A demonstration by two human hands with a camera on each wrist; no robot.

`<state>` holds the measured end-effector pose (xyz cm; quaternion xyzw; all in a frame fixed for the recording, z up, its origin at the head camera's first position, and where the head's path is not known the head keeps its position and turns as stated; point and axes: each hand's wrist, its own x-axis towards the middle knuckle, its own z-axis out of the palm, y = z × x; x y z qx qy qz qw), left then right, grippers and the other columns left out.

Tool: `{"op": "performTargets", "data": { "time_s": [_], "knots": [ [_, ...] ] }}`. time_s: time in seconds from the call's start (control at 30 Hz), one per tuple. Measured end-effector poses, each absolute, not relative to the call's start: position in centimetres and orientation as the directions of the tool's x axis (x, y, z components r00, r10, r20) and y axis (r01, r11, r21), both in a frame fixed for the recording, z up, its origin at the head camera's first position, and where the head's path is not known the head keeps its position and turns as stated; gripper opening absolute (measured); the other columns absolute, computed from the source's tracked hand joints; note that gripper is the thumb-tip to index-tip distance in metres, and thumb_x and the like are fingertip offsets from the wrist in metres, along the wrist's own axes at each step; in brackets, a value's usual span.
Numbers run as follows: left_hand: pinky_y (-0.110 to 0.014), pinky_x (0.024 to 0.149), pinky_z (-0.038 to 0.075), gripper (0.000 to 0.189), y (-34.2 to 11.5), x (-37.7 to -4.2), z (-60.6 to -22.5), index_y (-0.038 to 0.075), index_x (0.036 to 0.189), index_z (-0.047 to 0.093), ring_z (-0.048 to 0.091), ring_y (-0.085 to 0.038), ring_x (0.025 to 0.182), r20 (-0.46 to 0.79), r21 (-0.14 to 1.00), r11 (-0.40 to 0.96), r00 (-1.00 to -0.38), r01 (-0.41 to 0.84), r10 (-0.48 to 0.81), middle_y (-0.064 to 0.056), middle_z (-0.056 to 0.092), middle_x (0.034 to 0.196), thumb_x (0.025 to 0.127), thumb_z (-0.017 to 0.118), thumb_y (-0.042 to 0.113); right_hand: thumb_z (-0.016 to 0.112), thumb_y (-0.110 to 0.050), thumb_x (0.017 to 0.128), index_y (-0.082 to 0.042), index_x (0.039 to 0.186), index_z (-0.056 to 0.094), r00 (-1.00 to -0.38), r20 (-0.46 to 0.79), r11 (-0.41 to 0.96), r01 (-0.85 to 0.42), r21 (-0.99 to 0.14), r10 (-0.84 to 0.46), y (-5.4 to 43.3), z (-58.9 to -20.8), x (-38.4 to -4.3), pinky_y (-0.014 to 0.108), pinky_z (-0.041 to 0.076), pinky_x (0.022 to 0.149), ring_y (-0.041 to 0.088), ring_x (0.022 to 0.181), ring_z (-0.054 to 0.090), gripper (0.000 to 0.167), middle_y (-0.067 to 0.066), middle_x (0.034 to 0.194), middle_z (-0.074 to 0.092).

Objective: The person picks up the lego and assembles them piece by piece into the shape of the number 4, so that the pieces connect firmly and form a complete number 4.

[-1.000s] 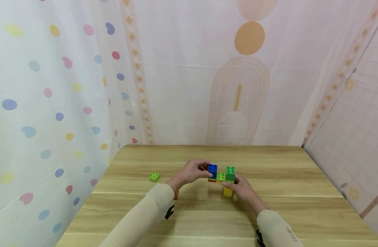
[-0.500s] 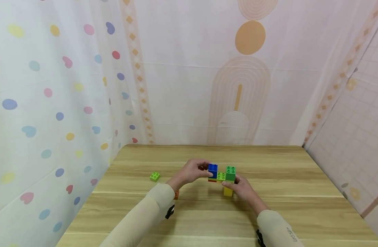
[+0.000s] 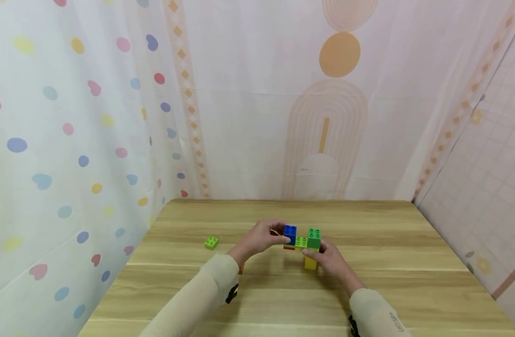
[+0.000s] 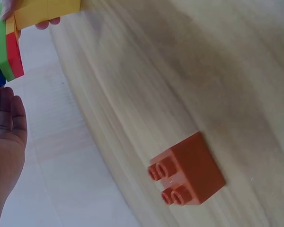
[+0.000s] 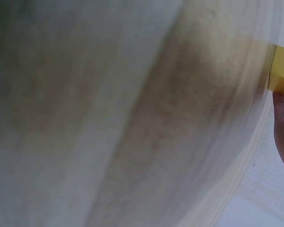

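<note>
A joined structure of toy building bricks stands between the two hands. Its blue brick [image 3: 290,231] sits on the left end of a lime green piece [image 3: 301,242], and a green brick [image 3: 314,238] rises at the right end. Below the right end is a yellow brick [image 3: 310,264]; a red piece [image 4: 14,54] shows under the left end. My left hand [image 3: 259,238] pinches the blue brick between thumb and fingers. From the right, my right hand [image 3: 333,257] grips the structure below the green brick, its thumb across the front. Some fingers are hidden behind the bricks.
A loose lime green brick [image 3: 211,242] lies on the wooden table [image 3: 366,299] at the left. An orange brick [image 4: 196,170] lies near the left wrist, mostly hidden by the arm in the head view. Patterned curtains [image 3: 244,117] hang behind the table.
The head view has tipped up very slightly. Both hands keep the same hold on the brick structure, with no clear movement.
</note>
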<state>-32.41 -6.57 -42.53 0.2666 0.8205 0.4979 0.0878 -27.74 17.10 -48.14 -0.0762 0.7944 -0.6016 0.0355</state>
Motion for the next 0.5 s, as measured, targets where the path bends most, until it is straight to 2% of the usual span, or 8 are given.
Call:
{"op": "performTargets", "data": {
  "time_s": [0.5],
  "knots": [
    [-0.033,0.081,0.053,0.03,-6.21,-32.59,-43.05,0.011,0.118,0.07,0.062,-0.019,0.093,0.126,0.864,0.364,-0.85,0.348,0.512,-0.001,0.066,0.101,0.091,0.075,0.024,0.072,-0.034,0.093,-0.005,0.122,0.066,-0.991,0.004,0.288,-0.043,-0.957,-0.132,17.26,-48.19,-27.9,0.042,0.046,0.091,0.02,0.1,0.059,0.041,0.006,0.114,0.068]
  ]
}}
